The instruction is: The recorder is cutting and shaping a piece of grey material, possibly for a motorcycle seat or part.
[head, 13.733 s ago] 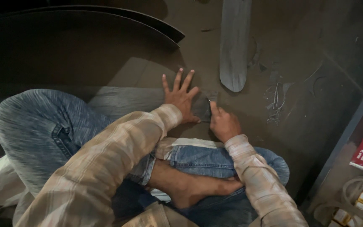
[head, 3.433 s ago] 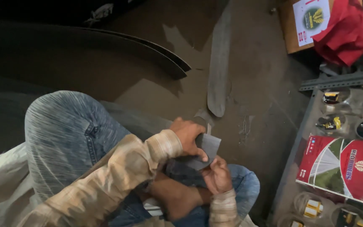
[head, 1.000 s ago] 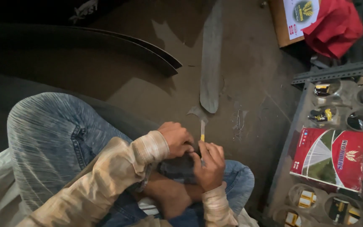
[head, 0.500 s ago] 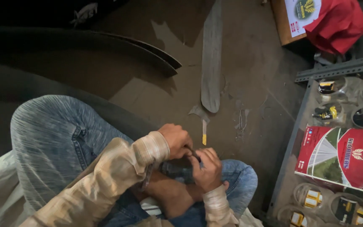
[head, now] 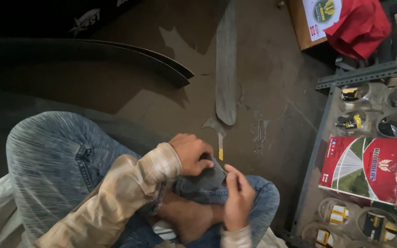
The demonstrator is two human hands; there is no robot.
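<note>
I sit cross-legged on the floor in blue jeans. My left hand curls over the top edge of a small dark grey sheet piece that rests on my knee. My right hand pinches the same piece from the lower right, fingers pressed on its edge. A small knife with a yellow handle lies on the floor just beyond my hands, untouched. A grey offcut scrap lies beside it.
A long grey blade-shaped strip lies on the floor ahead. Large curved dark sheets lie at the left. A metal rack at the right holds a red and white box and several tape rolls. A cardboard box with red cloth stands beyond.
The yellow-handled knife that stood up between my hands a second ago now lies on the floor. Both hands now grip the grey piece on my knee.
</note>
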